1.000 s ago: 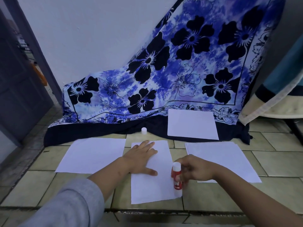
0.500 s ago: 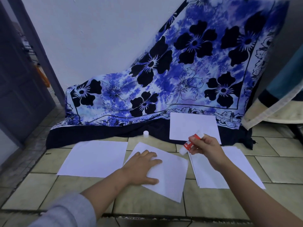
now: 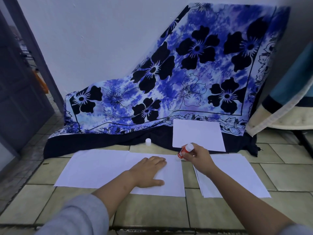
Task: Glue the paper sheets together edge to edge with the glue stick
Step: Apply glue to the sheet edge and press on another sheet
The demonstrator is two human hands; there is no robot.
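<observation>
Two white paper sheets lie side by side on the tiled floor: a left sheet (image 3: pixel 94 167) and a middle sheet (image 3: pixel 172 177) whose left edge meets or overlaps it. My left hand (image 3: pixel 149 173) presses flat on the middle sheet, fingers straight. My right hand (image 3: pixel 198 156) grips a red and white glue stick (image 3: pixel 184 150), tilted, its lower tip touching the middle sheet's far right corner. The white glue cap (image 3: pixel 148 142) stands on the floor beyond the sheets.
A stack of white sheets (image 3: pixel 237 175) lies to the right. One more sheet (image 3: pixel 197 136) rests on the dark hem of a blue flowered cloth (image 3: pixel 169 82) draped at the wall. A door (image 3: pixel 18 92) stands left, bedding (image 3: pixel 288 102) right.
The middle sheet turned from slanted to straight and slid left against the left sheet under my left hand. My right hand lowered the glue stick onto the sheet's far right corner.
</observation>
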